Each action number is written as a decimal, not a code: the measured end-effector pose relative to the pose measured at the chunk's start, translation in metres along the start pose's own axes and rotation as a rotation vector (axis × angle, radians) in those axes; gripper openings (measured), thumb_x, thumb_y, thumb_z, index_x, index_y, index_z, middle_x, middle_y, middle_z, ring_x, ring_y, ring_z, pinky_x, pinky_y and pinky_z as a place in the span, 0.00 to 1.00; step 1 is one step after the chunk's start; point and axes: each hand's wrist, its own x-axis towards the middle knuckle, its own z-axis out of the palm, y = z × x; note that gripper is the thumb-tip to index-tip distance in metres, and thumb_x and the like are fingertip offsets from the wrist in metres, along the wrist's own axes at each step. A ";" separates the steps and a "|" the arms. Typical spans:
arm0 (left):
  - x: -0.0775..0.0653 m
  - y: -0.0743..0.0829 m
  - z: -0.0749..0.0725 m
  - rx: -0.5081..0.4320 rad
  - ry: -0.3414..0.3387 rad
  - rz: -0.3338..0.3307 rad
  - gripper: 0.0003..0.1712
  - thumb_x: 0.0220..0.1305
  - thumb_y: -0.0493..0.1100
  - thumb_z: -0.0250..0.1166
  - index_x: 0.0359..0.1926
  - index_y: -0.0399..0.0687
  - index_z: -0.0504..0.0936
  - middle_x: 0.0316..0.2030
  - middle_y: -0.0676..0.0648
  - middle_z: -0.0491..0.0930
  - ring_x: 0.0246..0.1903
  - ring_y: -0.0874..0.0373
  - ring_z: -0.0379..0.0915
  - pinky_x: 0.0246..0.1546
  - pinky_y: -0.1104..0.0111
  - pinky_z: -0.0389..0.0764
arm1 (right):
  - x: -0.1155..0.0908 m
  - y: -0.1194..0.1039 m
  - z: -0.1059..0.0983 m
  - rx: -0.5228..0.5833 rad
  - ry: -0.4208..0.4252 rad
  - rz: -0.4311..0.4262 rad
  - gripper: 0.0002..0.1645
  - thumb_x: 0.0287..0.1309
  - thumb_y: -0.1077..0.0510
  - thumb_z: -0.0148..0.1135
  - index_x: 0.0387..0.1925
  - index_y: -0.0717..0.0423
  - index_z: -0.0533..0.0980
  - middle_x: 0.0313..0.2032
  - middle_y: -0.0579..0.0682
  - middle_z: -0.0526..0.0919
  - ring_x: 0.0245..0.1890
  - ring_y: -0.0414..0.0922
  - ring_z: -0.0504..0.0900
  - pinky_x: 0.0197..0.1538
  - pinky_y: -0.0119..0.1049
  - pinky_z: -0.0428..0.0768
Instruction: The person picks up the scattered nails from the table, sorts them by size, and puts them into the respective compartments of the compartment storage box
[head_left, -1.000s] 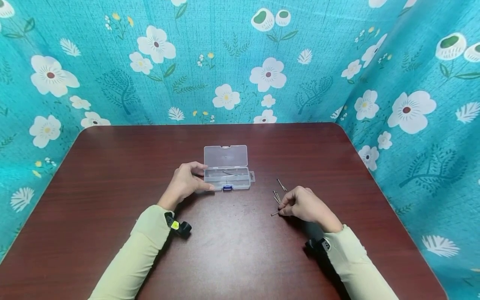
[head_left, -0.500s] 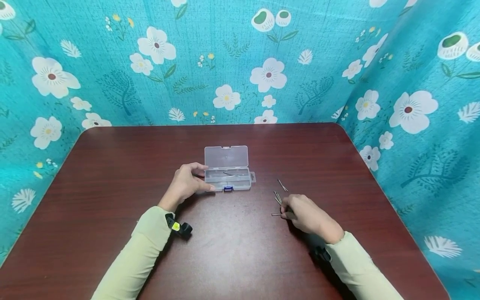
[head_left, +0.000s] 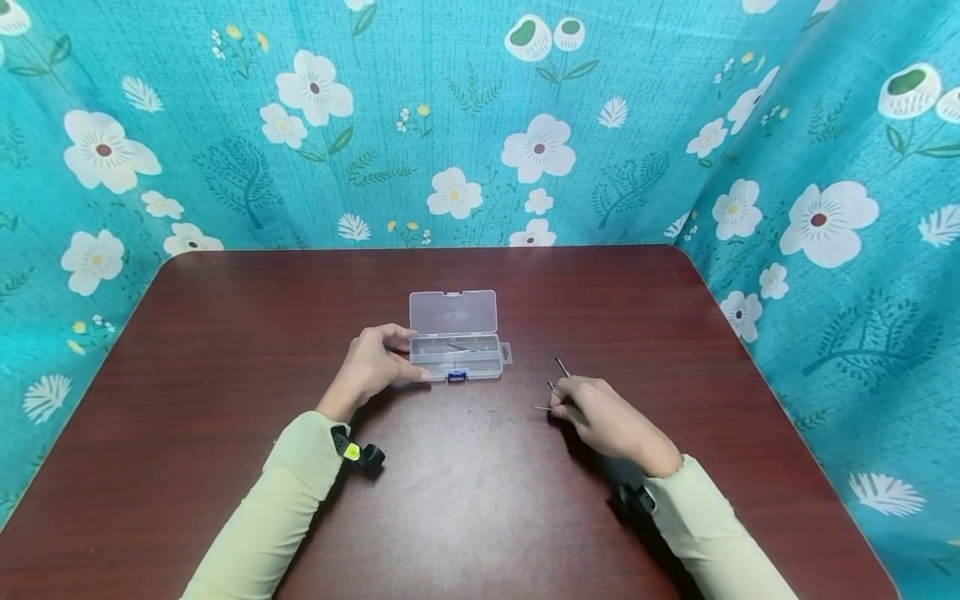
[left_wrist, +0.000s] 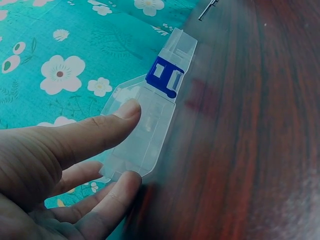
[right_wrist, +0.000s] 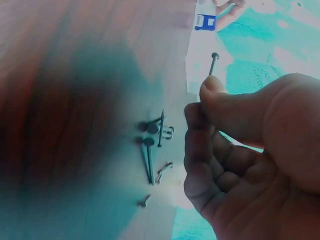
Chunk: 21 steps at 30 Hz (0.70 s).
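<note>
A clear plastic box (head_left: 457, 368) with a blue latch lies on the table, its lid swung up at the back. Inside it are thin metal nails (head_left: 463, 347). My left hand (head_left: 375, 364) holds the box's left end, thumb at the front and fingers behind. In the left wrist view, the thumb presses the box wall (left_wrist: 155, 120) near the latch. To the right, my right hand (head_left: 607, 417) pinches a nail (right_wrist: 214, 65) between thumb and forefinger, its flat head sticking out. Loose nails (right_wrist: 150, 162) lie on the table beside that hand, partly hidden by it in the head view.
The dark red wooden table (head_left: 300, 300) has rounded far corners. A turquoise flowered curtain (head_left: 375, 125) hangs behind it and along the right side. A hanging tab (head_left: 506, 353) juts from the box's right end.
My right hand has picked the nail up off the table and moved slightly away from me and left with it. The left hand and box have stayed in place.
</note>
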 end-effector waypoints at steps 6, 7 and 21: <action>0.000 -0.001 0.000 -0.010 0.001 0.017 0.43 0.35 0.40 0.88 0.58 0.46 0.83 0.47 0.41 0.81 0.41 0.49 0.81 0.32 0.64 0.82 | 0.012 -0.001 0.001 0.050 0.041 0.016 0.09 0.62 0.66 0.68 0.31 0.50 0.78 0.29 0.38 0.77 0.31 0.36 0.75 0.39 0.37 0.78; 0.000 -0.001 0.000 -0.007 0.001 0.016 0.43 0.34 0.40 0.88 0.58 0.46 0.83 0.47 0.41 0.81 0.41 0.49 0.81 0.32 0.64 0.82 | 0.014 -0.001 0.000 0.059 0.048 0.018 0.09 0.62 0.66 0.68 0.31 0.50 0.78 0.29 0.38 0.78 0.31 0.36 0.76 0.38 0.37 0.78; -0.001 -0.002 0.001 -0.049 0.001 0.006 0.44 0.34 0.39 0.88 0.58 0.46 0.82 0.48 0.41 0.81 0.39 0.50 0.82 0.31 0.63 0.83 | 0.042 -0.005 -0.003 0.148 0.053 0.068 0.05 0.66 0.64 0.65 0.34 0.54 0.84 0.32 0.42 0.85 0.30 0.37 0.77 0.38 0.38 0.77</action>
